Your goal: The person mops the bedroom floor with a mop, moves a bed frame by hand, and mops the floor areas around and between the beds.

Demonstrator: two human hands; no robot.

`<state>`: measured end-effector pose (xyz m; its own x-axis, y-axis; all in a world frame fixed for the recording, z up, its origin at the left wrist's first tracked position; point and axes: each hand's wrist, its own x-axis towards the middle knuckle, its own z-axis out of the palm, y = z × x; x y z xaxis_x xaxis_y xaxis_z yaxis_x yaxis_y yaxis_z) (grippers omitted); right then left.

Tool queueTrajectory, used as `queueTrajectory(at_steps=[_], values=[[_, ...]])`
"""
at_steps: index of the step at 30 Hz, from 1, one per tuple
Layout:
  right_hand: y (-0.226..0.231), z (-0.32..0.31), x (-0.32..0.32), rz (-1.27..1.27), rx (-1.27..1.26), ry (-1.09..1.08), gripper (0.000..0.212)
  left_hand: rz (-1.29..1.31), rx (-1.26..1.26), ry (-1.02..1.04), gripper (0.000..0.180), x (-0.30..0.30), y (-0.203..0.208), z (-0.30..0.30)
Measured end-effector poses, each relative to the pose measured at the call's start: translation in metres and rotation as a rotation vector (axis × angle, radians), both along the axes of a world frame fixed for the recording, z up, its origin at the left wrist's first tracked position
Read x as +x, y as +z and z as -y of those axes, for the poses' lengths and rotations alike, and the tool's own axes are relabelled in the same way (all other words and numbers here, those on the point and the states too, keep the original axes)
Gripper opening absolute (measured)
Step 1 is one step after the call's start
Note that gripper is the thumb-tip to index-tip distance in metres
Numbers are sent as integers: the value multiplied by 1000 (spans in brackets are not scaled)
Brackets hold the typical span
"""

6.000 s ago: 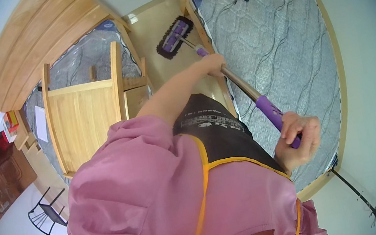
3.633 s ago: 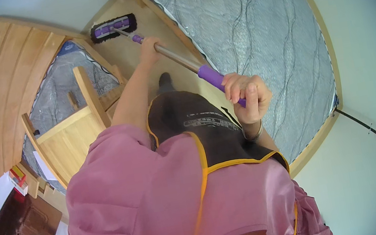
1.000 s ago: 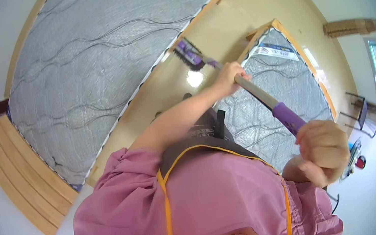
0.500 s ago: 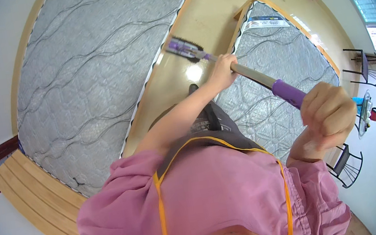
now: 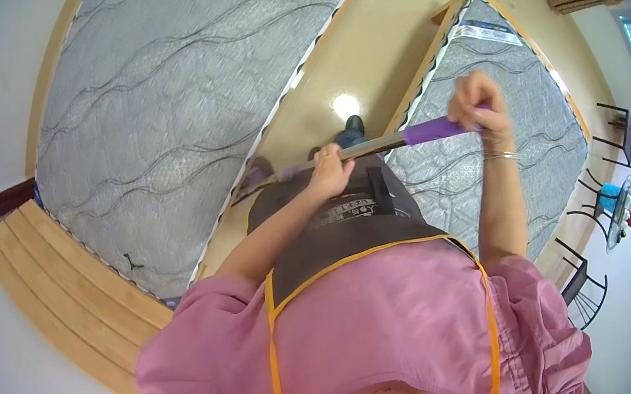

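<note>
Person's L hand (image 5: pixel 330 171) is closed round the mop (image 5: pixel 378 145) pole, R hand (image 5: pixel 477 105) curled on its purple grip (image 5: pixel 430 131), hands well apart. Mop's slanting past the apron (image 5: pixel 324 250) front, blurry mop head (image 5: pixel 255 175) nr the big mattress (image 5: pixel 206 90) edge, tho can't tell if touching.

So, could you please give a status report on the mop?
Left hand around metal pole, right hand gripping purple handle. Mop head blurred, by left mattress. In the way: right mattress across the floor strip.
</note>
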<state>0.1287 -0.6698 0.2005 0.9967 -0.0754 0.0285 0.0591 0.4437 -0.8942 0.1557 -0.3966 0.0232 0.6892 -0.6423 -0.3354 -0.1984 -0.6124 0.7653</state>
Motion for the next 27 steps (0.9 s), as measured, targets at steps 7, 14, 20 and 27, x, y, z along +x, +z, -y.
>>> queueTrajectory(at_steps=[7, 14, 20, 27], values=[[-126, -102, -15, -498, -248, 40, 4, -64, 405, 69, 38, -52, -126, -110], [-161, -116, -52, -552, 74, -417, 6, -28, 389, 114, 30, -57, -133, -78], [-121, -18, -109, -477, 11, -788, 5, 196, 1, -59, 28, -69, -121, 32], [-51, 33, -216, -425, -15, -1276, 5, 24, -36, -623, 14, -85, -38, 158]])
